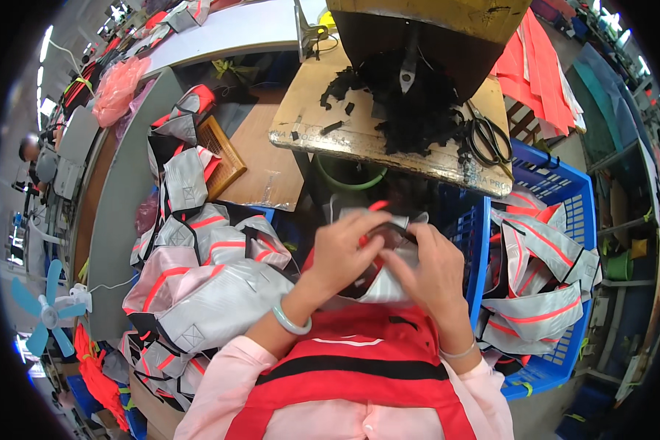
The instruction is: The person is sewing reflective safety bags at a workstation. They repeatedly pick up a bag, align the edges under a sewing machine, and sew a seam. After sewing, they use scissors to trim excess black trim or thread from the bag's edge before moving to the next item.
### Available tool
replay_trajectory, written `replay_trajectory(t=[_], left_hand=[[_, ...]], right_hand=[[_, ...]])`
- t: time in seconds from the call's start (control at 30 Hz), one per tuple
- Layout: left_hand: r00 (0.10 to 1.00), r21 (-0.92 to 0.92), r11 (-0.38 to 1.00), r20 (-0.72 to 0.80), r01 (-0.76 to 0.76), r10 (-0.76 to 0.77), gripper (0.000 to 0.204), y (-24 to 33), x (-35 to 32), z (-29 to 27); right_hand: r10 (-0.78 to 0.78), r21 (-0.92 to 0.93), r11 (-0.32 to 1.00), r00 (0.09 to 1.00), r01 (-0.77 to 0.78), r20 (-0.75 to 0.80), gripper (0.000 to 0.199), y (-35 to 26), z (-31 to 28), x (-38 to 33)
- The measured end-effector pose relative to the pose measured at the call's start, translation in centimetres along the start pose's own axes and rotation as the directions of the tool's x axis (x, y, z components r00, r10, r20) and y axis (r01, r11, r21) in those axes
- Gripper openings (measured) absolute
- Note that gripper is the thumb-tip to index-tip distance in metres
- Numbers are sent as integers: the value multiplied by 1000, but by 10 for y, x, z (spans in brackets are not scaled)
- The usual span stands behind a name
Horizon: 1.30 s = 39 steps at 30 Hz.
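Close in front of my red apron, a grey and orange-red sewn fabric piece (pixel 390 284) with black edging is held between both hands. My left hand (pixel 345 248) is closed, its thumb and fingers pinching the piece's upper edge near a bright orange-red strip. On the other side, my right hand (pixel 434 265) is closed too, fingers curled over the black edging with the thumb toward the left hand. The exact grip points are partly covered by the fingers. The piece's lower part hangs against the apron.
Ahead, a wooden table (pixel 301 110) carries black fabric scraps (pixel 418 110) and black-handled scissors (pixel 489 139). A blue plastic basket (pixel 588 213) with similar sewn pieces stands on the right. Such pieces also form a pile (pixel 213 293) at left. A blue fan (pixel 49 312) stands farther left.
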<state>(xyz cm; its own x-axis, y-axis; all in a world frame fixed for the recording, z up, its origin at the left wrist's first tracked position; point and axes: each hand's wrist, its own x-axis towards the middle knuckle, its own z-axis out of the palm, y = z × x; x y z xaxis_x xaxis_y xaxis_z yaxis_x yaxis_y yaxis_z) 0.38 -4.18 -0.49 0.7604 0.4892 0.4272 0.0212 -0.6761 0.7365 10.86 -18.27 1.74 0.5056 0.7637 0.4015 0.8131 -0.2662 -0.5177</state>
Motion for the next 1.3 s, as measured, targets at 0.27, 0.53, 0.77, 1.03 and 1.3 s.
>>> replay_trajectory(t=[0.27, 0.53, 0.77, 1.03, 1.3], left_hand=[[955, 84, 996, 298, -30, 3, 31, -6, 77, -45], [762, -91, 956, 627, 280, -163, 30, -26, 146, -59], [677, 70, 937, 673, 343, -298, 49, -54, 193, -58], [611, -3, 868, 711, 496, -347, 43, -67, 217, -53], [584, 45, 842, 700, 538, -411, 44, -64, 230, -48]], right_hand=[[183, 349, 909, 970, -228, 158, 23, 34, -14, 55], [115, 497, 810, 915, -311, 386, 22, 57, -24, 109], [187, 386, 813, 824, -435, 534, 36, 71, -29, 158], [219, 464, 715, 797, -523, 562, 57, 96, -10, 178], [300, 391, 742, 790, -545, 534, 70, 110, -9, 188]])
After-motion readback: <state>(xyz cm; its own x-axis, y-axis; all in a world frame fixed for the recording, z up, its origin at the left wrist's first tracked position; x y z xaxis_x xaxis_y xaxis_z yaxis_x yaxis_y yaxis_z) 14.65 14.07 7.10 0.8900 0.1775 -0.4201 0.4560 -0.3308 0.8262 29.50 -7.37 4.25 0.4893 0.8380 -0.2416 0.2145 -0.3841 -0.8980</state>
